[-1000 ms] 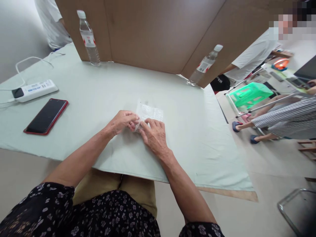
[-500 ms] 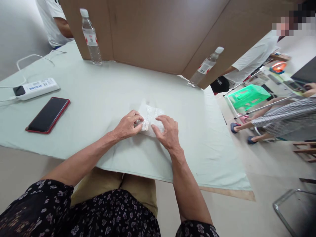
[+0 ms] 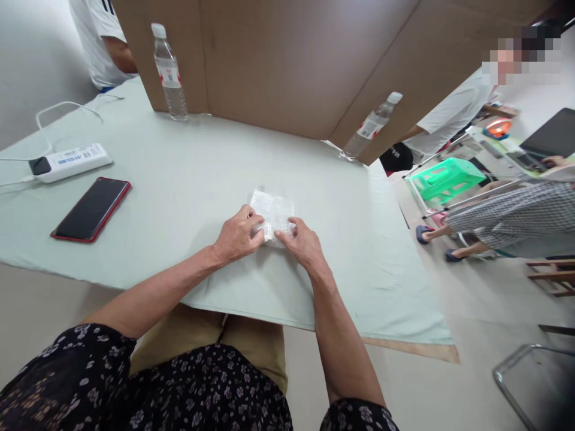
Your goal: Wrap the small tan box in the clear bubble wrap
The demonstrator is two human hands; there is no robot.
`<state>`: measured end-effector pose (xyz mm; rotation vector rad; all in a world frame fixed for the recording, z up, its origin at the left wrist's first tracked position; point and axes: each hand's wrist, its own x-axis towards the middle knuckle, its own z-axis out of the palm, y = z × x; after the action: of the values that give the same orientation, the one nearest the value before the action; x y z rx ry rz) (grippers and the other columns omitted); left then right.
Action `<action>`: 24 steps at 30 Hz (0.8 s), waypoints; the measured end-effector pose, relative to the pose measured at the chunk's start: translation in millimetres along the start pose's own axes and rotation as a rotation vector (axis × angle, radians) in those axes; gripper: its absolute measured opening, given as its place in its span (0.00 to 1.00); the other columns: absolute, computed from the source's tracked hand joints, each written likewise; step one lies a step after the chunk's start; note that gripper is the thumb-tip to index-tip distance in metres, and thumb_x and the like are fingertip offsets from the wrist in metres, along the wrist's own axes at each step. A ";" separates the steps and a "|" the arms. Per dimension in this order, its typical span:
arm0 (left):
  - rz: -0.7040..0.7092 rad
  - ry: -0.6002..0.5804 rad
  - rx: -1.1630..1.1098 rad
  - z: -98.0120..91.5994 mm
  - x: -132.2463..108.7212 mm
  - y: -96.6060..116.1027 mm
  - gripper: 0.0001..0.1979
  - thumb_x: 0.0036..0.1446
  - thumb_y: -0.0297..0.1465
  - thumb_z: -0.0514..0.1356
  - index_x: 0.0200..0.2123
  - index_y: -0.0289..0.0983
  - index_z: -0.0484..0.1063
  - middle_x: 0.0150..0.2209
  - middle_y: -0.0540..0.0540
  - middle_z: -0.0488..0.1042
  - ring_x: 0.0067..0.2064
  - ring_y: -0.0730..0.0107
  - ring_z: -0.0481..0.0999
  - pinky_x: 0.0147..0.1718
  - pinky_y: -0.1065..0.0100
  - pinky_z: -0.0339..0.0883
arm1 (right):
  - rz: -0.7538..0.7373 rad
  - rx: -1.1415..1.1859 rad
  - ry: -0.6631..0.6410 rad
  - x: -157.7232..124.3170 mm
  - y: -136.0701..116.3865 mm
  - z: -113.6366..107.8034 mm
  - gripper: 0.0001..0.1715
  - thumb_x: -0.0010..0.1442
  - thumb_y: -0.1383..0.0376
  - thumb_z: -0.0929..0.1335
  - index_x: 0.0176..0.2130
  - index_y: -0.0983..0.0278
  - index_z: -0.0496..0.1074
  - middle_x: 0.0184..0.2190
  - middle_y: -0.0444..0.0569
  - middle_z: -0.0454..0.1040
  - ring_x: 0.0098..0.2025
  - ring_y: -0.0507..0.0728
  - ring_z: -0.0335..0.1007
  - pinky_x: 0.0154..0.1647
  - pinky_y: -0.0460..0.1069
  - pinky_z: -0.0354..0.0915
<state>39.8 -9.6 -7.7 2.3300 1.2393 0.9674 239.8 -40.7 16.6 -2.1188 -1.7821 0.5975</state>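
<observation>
A piece of clear bubble wrap (image 3: 273,206) lies on the cloth-covered table in front of me. At its left edge, my left hand (image 3: 240,234) is closed, thumb and fingers pinching the wrap. A small pale piece (image 3: 268,232) shows beside that thumb; I cannot make out what it is. My right hand (image 3: 303,240) grips the right edge of the wrap, its thumb on top and its fingers curled beyond.
A red-cased phone (image 3: 92,209) and a white power strip (image 3: 72,161) lie to the left. Two water bottles (image 3: 171,75) (image 3: 371,127) stand against a cardboard panel (image 3: 269,66). A green stool (image 3: 444,179) and other people are off to the right.
My right hand has closed from a spread pose onto the right edge of the bubble wrap. The wrap looks flatter and squarer. My left hand stays at the left edge.
</observation>
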 end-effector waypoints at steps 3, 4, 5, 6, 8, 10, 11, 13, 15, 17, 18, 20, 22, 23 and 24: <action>0.000 0.030 0.059 0.6 -0.7 2.3 0.11 0.55 0.30 0.59 0.41 0.37 0.77 0.41 0.44 0.70 0.35 0.70 0.72 0.34 0.69 0.69 | -0.001 0.045 0.057 0.8 3.3 3.2 0.37 0.60 0.52 0.69 0.63 0.66 0.64 0.42 0.52 0.79 0.41 0.60 0.75 0.46 0.53 0.65; -0.004 0.033 0.069 0.6 -0.8 2.8 0.11 0.55 0.30 0.59 0.41 0.37 0.77 0.40 0.45 0.70 0.36 0.70 0.72 0.34 0.69 0.69 | 0.006 0.051 0.082 1.6 6.5 2.5 0.37 0.60 0.52 0.69 0.62 0.66 0.64 0.43 0.52 0.79 0.39 0.59 0.76 0.46 0.53 0.66; -0.011 0.032 0.073 0.5 -0.7 3.2 0.11 0.55 0.31 0.59 0.40 0.37 0.77 0.40 0.45 0.70 0.35 0.70 0.71 0.34 0.68 0.69 | 0.013 0.055 0.101 2.5 10.1 1.2 0.36 0.60 0.52 0.69 0.62 0.67 0.65 0.42 0.52 0.79 0.38 0.59 0.75 0.45 0.54 0.66; -0.018 0.027 0.072 0.3 -0.7 3.3 0.11 0.55 0.31 0.59 0.40 0.37 0.78 0.40 0.45 0.70 0.35 0.70 0.71 0.34 0.68 0.68 | 0.017 0.060 0.108 3.3 13.7 -0.2 0.34 0.60 0.52 0.69 0.60 0.67 0.66 0.41 0.52 0.79 0.36 0.58 0.75 0.44 0.54 0.66; -0.030 0.012 0.057 -0.2 -0.4 3.0 0.11 0.56 0.31 0.59 0.41 0.38 0.78 0.38 0.46 0.70 0.34 0.71 0.71 0.34 0.68 0.68 | 0.003 0.086 0.084 4.4 19.2 -2.4 0.30 0.61 0.52 0.68 0.56 0.67 0.70 0.37 0.51 0.79 0.34 0.57 0.75 0.41 0.53 0.66; -0.031 -0.006 0.036 -0.7 0.0 2.3 0.12 0.56 0.31 0.59 0.42 0.38 0.78 0.37 0.47 0.71 0.33 0.71 0.71 0.35 0.69 0.68 | -0.027 0.128 0.041 4.3 20.9 -3.2 0.28 0.61 0.53 0.68 0.55 0.67 0.71 0.31 0.49 0.79 0.31 0.57 0.74 0.38 0.51 0.66; -0.028 -0.015 0.027 -1.0 0.3 1.9 0.12 0.57 0.31 0.59 0.43 0.38 0.78 0.37 0.47 0.71 0.33 0.71 0.71 0.36 0.68 0.69 | -0.038 0.147 0.026 3.8 20.4 -3.2 0.28 0.61 0.53 0.68 0.55 0.66 0.71 0.29 0.47 0.78 0.30 0.56 0.74 0.37 0.51 0.66; -0.025 -0.029 0.017 -1.4 0.8 1.4 0.12 0.57 0.31 0.59 0.43 0.37 0.78 0.37 0.46 0.71 0.33 0.71 0.71 0.37 0.68 0.69 | -0.039 0.174 0.001 2.5 18.2 -3.1 0.29 0.61 0.54 0.68 0.56 0.66 0.69 0.27 0.45 0.77 0.29 0.56 0.73 0.36 0.50 0.65; -0.027 -0.035 0.016 -1.5 1.4 1.3 0.12 0.57 0.31 0.59 0.43 0.37 0.78 0.36 0.46 0.72 0.33 0.70 0.71 0.37 0.67 0.69 | -0.023 0.204 -0.035 1.5 16.1 -3.2 0.30 0.61 0.53 0.68 0.57 0.66 0.68 0.24 0.42 0.74 0.28 0.56 0.72 0.35 0.51 0.65; -0.029 -0.039 0.018 -1.6 1.8 1.6 0.12 0.57 0.30 0.59 0.43 0.37 0.78 0.36 0.46 0.72 0.33 0.69 0.72 0.37 0.67 0.69 | -0.014 0.248 -0.069 1.4 15.1 -2.4 0.31 0.61 0.53 0.67 0.58 0.67 0.67 0.21 0.40 0.71 0.27 0.56 0.71 0.34 0.51 0.65; -0.028 -0.041 0.019 -1.7 1.9 1.8 0.12 0.57 0.30 0.59 0.43 0.36 0.78 0.35 0.46 0.72 0.33 0.69 0.72 0.37 0.67 0.69 | -0.018 0.272 -0.072 1.8 14.8 -1.3 0.32 0.60 0.54 0.67 0.58 0.67 0.66 0.21 0.39 0.70 0.27 0.56 0.70 0.34 0.51 0.65; -0.019 -0.047 0.019 -2.1 1.9 2.3 0.12 0.57 0.30 0.59 0.43 0.36 0.77 0.35 0.46 0.72 0.33 0.69 0.72 0.37 0.67 0.69 | -0.050 0.315 -0.038 2.7 14.0 2.8 0.35 0.58 0.55 0.68 0.60 0.67 0.65 0.22 0.39 0.69 0.28 0.56 0.69 0.35 0.51 0.64; -0.011 -0.047 0.019 -2.7 1.7 2.9 0.12 0.57 0.31 0.59 0.43 0.36 0.77 0.35 0.46 0.72 0.32 0.70 0.71 0.37 0.67 0.69 | -0.104 0.345 0.037 3.4 12.4 8.3 0.39 0.55 0.55 0.69 0.62 0.67 0.63 0.24 0.39 0.68 0.28 0.55 0.67 0.35 0.51 0.64; -0.009 -0.045 0.020 -3.0 1.7 3.1 0.12 0.57 0.31 0.59 0.43 0.37 0.77 0.35 0.46 0.72 0.32 0.70 0.71 0.37 0.67 0.68 | -0.135 0.362 0.074 3.5 11.3 11.0 0.41 0.55 0.55 0.70 0.63 0.67 0.62 0.25 0.38 0.67 0.28 0.54 0.66 0.35 0.50 0.64; -0.007 -0.043 0.019 -3.3 1.8 3.4 0.11 0.57 0.31 0.59 0.42 0.37 0.77 0.35 0.47 0.72 0.33 0.70 0.71 0.37 0.67 0.68 | -0.163 0.385 0.104 3.5 10.1 13.5 0.42 0.54 0.56 0.70 0.64 0.67 0.61 0.25 0.37 0.65 0.28 0.54 0.65 0.35 0.50 0.64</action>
<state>40.2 -10.2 -2.7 2.3468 1.2450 0.9015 242.2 -39.5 -0.5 -1.6994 -1.6121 0.7069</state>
